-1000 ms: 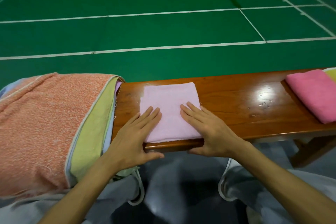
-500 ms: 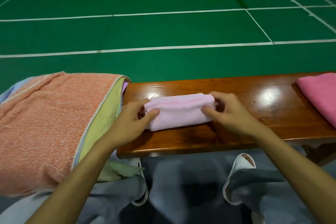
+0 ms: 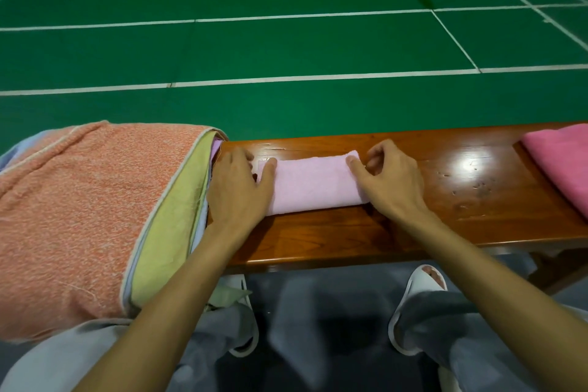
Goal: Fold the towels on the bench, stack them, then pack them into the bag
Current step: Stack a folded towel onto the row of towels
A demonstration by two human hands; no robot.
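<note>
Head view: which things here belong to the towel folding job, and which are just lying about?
Job: pale pink folded towel, gripped at its ends by left hand and right hand; glossy brown wooden bench; orange terry towel pile; bright pink towel.
Just there: green court floor with white lines; white slippers.
</note>
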